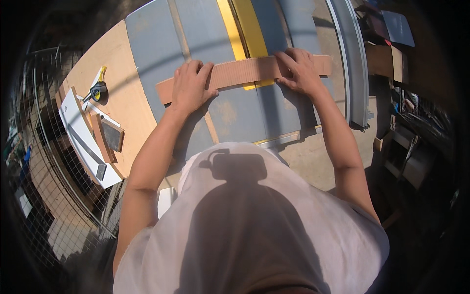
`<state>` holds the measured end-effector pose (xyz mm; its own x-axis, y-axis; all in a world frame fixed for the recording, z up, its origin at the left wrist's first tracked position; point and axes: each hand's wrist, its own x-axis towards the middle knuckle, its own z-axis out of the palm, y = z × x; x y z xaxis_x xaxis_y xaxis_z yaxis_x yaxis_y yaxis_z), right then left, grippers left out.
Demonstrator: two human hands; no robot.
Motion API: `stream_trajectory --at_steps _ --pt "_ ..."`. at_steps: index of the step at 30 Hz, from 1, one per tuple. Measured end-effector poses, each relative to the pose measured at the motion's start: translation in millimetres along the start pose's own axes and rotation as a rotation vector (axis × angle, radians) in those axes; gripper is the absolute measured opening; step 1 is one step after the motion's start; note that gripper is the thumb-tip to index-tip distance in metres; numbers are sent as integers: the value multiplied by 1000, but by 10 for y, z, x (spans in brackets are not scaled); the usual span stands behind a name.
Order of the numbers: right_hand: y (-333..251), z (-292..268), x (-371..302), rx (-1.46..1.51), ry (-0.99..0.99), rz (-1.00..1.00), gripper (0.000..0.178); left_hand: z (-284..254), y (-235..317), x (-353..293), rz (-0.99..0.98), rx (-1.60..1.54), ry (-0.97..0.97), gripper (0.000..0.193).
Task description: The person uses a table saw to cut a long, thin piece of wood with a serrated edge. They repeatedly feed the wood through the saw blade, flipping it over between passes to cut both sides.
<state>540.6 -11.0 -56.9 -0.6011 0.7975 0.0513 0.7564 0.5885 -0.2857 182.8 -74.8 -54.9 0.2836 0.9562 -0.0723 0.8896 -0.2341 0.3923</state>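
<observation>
A reddish-brown grooved wooden board (240,72) lies crosswise over a grey machine table (230,115), bridging two yellow strips (234,29) with a dark slot between them. Near the board's left end, my left hand (192,85) grips it, fingers over the far edge and thumb at the near edge. My right hand (301,71) holds it the same way toward the right end, just right of the yellow strips. The undersides of the fingers are hidden behind the board.
Left of the table, a plywood top (110,59) bears a black-and-yellow tape measure (99,91), a white panel (81,134), small wood pieces (113,136) and a metal square (90,149). Wire mesh (49,152) stands beyond. A grey metal rail (353,63) edges the right side; cardboard boxes (387,61) lie past it.
</observation>
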Motion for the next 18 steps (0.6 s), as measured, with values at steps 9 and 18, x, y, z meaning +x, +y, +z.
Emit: stream_trajectory --at_steps 9,18 --pt "76 10 249 20 -18 -29 73 71 -169 43 29 -46 65 86" --pt "87 -54 420 90 -66 -16 70 8 -216 166 0 -121 -16 84"
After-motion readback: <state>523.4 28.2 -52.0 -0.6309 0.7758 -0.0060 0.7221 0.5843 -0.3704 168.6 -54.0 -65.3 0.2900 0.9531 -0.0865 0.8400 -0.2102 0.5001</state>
